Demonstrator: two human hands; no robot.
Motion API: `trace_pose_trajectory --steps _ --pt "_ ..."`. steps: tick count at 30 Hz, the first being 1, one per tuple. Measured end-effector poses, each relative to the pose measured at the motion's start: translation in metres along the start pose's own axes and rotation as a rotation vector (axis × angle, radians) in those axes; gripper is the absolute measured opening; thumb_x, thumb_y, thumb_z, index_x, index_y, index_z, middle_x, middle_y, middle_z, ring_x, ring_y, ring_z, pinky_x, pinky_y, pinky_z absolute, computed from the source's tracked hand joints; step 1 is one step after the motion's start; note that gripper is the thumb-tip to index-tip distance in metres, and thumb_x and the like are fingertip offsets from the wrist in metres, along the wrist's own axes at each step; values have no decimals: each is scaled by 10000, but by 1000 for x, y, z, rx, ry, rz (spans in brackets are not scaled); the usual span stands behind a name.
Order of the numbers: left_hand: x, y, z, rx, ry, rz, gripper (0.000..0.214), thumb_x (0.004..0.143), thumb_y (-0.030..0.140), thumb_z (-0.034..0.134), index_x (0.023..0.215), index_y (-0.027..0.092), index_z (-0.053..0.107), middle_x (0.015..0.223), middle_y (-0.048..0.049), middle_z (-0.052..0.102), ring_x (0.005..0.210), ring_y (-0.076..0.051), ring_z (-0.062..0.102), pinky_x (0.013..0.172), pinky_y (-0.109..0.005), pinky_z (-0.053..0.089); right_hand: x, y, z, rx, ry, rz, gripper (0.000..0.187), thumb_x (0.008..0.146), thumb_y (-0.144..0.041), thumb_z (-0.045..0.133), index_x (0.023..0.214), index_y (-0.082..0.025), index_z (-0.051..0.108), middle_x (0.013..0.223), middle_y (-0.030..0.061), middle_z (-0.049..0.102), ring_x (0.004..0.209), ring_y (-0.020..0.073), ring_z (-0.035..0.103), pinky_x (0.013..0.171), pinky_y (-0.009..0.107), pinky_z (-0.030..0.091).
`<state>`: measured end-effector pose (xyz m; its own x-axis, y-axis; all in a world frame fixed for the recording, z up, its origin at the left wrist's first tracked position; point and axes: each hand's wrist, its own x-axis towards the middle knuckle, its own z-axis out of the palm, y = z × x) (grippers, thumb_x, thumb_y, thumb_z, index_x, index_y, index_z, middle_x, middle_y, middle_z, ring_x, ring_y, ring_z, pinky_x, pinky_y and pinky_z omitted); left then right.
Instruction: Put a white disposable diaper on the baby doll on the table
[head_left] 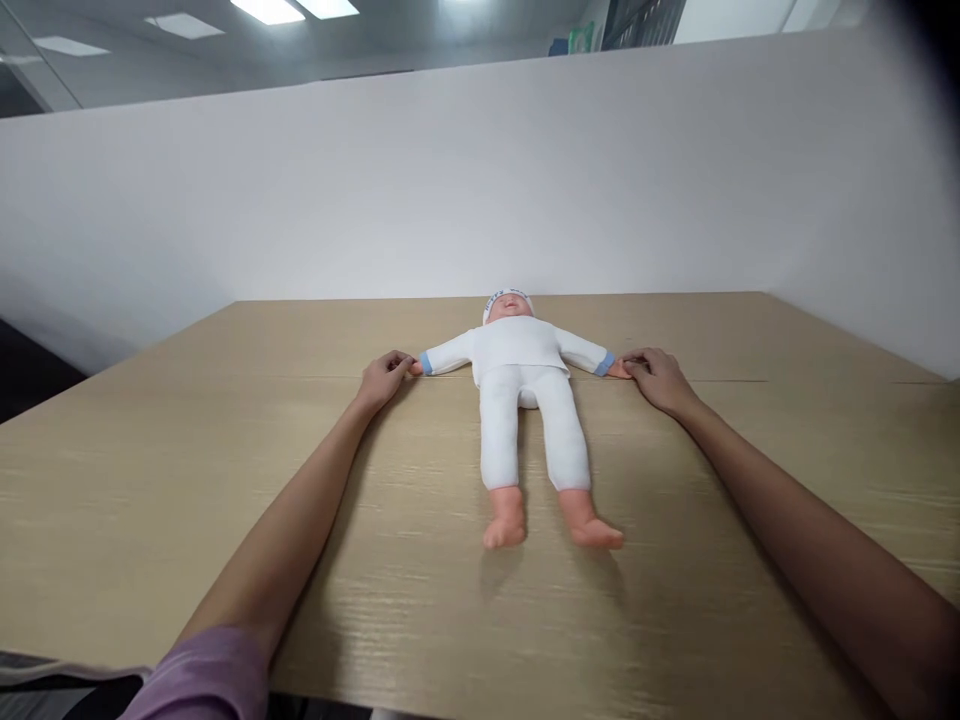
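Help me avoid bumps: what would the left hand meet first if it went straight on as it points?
The doll's hand, which the left hand touches; beyond it, probably the blue cuff. Depth is hard to judge.

ceiling panels (268, 10) glare | soft shadows (604, 575) on table (420, 610) | dark upper-right smear (937, 50), perhaps blurred
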<state>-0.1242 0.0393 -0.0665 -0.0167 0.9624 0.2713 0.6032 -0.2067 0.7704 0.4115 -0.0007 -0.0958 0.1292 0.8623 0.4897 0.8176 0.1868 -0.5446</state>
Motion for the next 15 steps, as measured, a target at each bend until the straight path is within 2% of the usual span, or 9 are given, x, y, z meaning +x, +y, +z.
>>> trace_pose_trajectory --steps 3,7,12,15 --pt "-5 3 0 -78 36 -15 339 908 473 518 934 204 723 1043 -73 775 1008 -244 668 927 -340 501 -9 -6 -2 15 54 59 204 854 -405 548 852 -249 680 1019 135 751 1072 363 652 1057 608 475" --pt "-21 8 1 -168 162 -75 330 944 488 477 1002 201 627 1089 -99 744 1033 -221 667 956 -347 508 -34 -17 -8 34 145 175 194 849 -353 516 904 -242 665 1030 149 730 1061 354 649 1043 588 493" --pt "-61 23 0 -214 239 -152 261 926 463 512 960 216 589 1097 -108 738 1066 -239 664 970 -376 503 -77 -44 -22 82 236 332 213 775 -291 515 926 -218 646 1074 176 698 1101 363 648 1075 602 475" --pt "-95 43 -1 -205 264 -222 268 923 457 459 882 227 590 1056 -117 741 1079 -283 662 951 -411 502 -113 -72 -30 156 230 385 224 753 -289 515 937 -227 628 1086 156 708 1080 338 670 1058 578 503"
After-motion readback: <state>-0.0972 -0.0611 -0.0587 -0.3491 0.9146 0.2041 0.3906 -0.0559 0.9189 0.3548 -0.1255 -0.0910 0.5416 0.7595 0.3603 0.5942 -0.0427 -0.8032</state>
